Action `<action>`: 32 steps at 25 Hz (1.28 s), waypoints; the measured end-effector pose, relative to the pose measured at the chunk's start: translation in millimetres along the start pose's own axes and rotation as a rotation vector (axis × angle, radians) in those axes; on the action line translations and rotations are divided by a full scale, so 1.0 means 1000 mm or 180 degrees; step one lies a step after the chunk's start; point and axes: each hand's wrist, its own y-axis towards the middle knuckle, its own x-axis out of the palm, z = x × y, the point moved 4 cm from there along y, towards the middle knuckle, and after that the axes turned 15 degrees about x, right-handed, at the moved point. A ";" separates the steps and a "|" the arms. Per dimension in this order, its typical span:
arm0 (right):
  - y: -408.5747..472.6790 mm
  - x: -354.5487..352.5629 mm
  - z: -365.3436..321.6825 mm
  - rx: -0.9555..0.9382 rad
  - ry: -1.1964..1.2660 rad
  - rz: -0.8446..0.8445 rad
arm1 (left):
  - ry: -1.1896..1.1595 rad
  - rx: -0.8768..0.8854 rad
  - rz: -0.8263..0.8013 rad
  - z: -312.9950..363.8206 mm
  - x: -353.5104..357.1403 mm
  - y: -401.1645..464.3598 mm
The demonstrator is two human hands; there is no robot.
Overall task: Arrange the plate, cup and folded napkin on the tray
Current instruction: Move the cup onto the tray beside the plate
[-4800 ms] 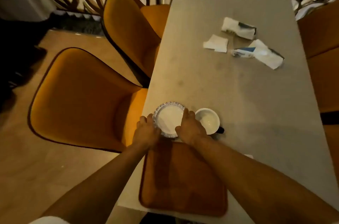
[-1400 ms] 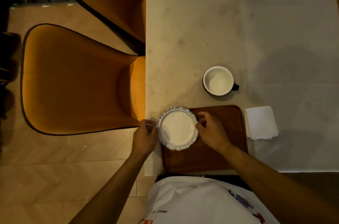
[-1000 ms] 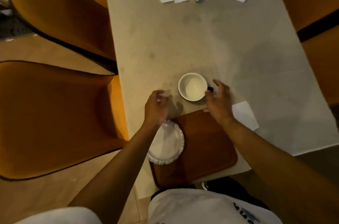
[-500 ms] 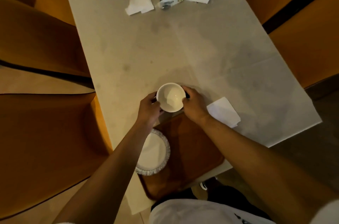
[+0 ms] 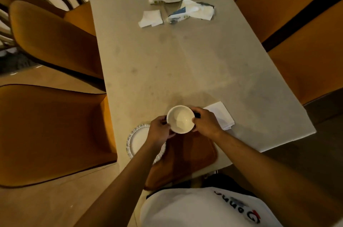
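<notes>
The white cup (image 5: 181, 119) is clasped between the left hand (image 5: 160, 129) and right hand (image 5: 205, 123) at the tray's (image 5: 194, 156) far edge — plate (image 5: 138, 140) on its left, folded napkin (image 5: 221, 115) lying right on the table (image 5: 185, 63).

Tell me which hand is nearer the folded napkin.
Right. The right hand grips the cup directly beside the folded napkin; the left hand holds the cup's opposite side.

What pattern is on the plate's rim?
A speckled dark-on-white band around the plate rim, plain white centre; the head view shows it.
</notes>
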 end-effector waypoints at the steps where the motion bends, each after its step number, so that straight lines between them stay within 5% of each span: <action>1: 0.000 0.000 0.005 -0.0012 -0.0064 0.0001 | 0.0049 -0.0007 -0.0010 -0.003 0.003 -0.004; 32: 0.019 -0.020 0.014 -0.0137 -0.0223 0.0203 | 0.0108 -0.0081 0.0085 -0.004 0.030 -0.006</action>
